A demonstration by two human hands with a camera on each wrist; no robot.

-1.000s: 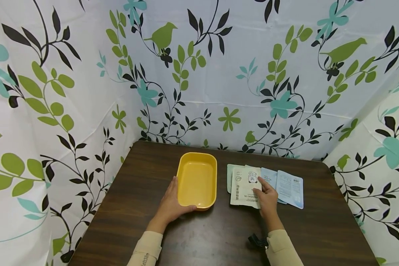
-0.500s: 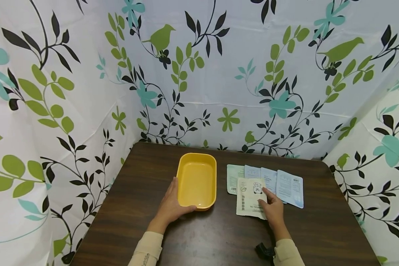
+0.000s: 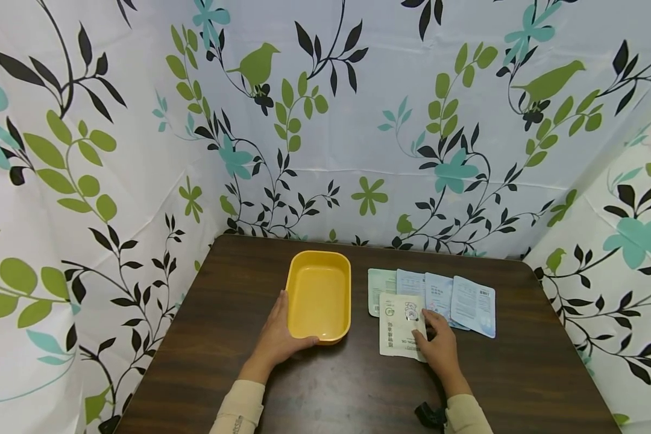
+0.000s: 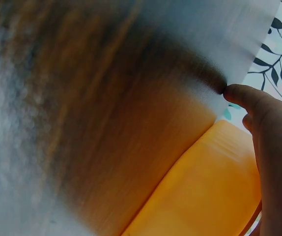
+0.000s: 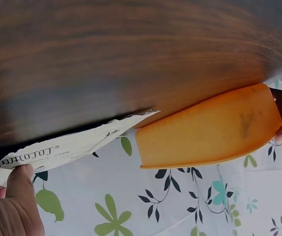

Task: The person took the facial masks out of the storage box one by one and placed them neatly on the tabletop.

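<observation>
My left hand (image 3: 276,337) holds the yellow plastic tray (image 3: 320,289) at its near left corner, the thumb at the near rim and the fingers along the left side. In the right wrist view the tray (image 5: 210,130) shows its outer wall. Between thumb and fingers, my right hand (image 3: 439,346) pinches the right edge of a cream paper packet (image 3: 398,331) with printed lettering and a small animal picture. In the right wrist view the thumb (image 5: 22,184) presses on the packet's printed face. The packet overlaps the lower parts of a pale green packet (image 3: 381,280) and a pale blue packet (image 3: 410,282).
Two more pale blue packets, a middle one (image 3: 438,292) and a right-hand one (image 3: 473,304), lie overlapping on the dark wooden table (image 3: 195,337). A black strap (image 3: 428,416) hangs by the right sleeve. A leaf-patterned curtain (image 3: 314,150) surrounds the table's back and sides.
My right hand has drawn the cream packet toward me, off most of the green and blue packets behind it, then slightly left. The left hand stays on the tray.
</observation>
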